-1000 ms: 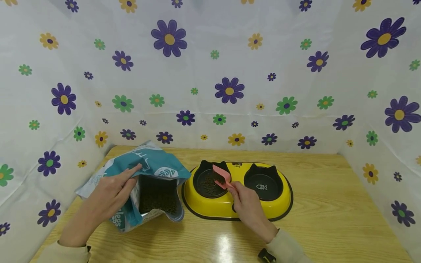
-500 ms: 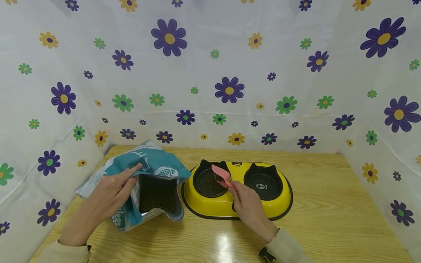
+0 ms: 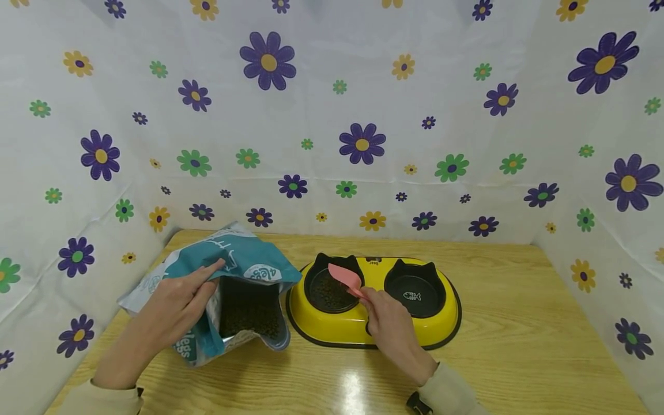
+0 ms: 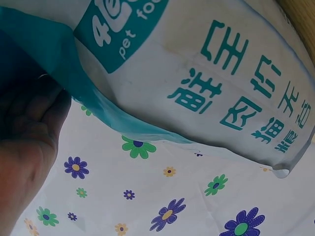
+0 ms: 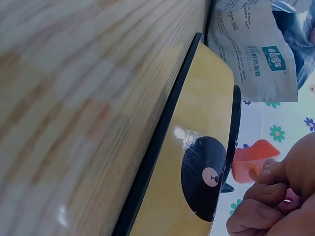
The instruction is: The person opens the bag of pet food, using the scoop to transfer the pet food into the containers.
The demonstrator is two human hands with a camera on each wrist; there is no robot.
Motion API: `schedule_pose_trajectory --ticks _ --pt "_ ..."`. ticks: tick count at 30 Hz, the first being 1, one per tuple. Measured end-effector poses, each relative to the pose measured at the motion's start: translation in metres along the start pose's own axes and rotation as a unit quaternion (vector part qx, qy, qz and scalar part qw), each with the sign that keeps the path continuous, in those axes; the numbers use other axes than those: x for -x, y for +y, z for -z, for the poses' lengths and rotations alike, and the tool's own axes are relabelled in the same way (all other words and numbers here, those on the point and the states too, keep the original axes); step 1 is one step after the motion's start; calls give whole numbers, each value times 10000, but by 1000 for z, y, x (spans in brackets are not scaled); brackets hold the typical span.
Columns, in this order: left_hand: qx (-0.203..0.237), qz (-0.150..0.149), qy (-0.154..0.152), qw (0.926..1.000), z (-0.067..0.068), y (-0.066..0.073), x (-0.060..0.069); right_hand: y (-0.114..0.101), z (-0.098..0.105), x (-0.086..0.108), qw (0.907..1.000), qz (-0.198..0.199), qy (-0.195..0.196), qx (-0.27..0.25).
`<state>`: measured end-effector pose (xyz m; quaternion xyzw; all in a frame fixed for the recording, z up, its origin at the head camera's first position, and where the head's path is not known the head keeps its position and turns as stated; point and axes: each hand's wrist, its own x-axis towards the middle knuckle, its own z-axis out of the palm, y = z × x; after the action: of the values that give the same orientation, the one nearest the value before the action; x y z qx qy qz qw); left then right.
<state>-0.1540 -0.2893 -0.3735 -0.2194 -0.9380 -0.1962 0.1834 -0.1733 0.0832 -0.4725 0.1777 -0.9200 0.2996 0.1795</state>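
Note:
My left hand (image 3: 178, 300) holds the rim of a teal and white pet food bag (image 3: 259, 253) at its left side, the mouth facing forward. Brown kibble (image 3: 251, 317) lies inside the bag. The left wrist view shows the fingers (image 4: 37, 115) partly hidden by the teal edge. My right hand (image 3: 391, 325) pinches the handle of a pink scoop (image 3: 346, 276), tilted over the left black bowl (image 3: 313, 300) of a yellow double feeder (image 3: 321, 328). Some kibble lies in that bowl. In the right wrist view the curled fingers (image 5: 266, 196) are beside the scoop (image 5: 251, 160).
The right black bowl (image 3: 415, 282) has a white fish-bone print at its bottom and no kibble in sight. A wooden table (image 3: 524, 323) carries everything. Flower-printed white cloth (image 3: 311, 115) walls it in at the back and both sides.
The scoop has turned over and shifted slightly left, its underside now facing up and the kibble inside it no longer visible. The left hand and bag have stayed still.

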Motion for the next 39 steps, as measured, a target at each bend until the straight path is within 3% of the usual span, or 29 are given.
schedule_pose_trajectory --ticks 10,12,15,18,23,27,30,32,35,39 --pt "20 14 -1 10000 0 1 1 2 2 2 9998 -75 128 122" --pt "26 11 -10 10000 -1 1 1 2 2 2 9996 -265 8 -50" --pt "31 17 -20 10000 -1 1 1 0 5 2 9945 -705 -310 -712" --pt "30 19 -25 10000 -1 1 1 -2 9 2 9755 -1248 -659 -1688" --pt "55 54 -39 10000 -2 1 2 -7 17 3 9308 -1782 -1175 -2968" --pt "74 88 -66 9999 -2 2 2 -11 23 6 8889 -1783 -1727 -3851" --pt "58 70 -52 9999 -2 1 1 -12 27 8 8515 -1586 -2220 -4479" --pt "79 48 -26 10000 -2 1 1 -13 29 8 8332 -1399 -2489 -4737" --pt "146 24 14 9999 -1 0 0 -14 31 9 8193 -1090 -2740 -4916" --pt "229 4 18 9997 -2 0 0 -19 28 9 8171 -728 -2864 -4949"
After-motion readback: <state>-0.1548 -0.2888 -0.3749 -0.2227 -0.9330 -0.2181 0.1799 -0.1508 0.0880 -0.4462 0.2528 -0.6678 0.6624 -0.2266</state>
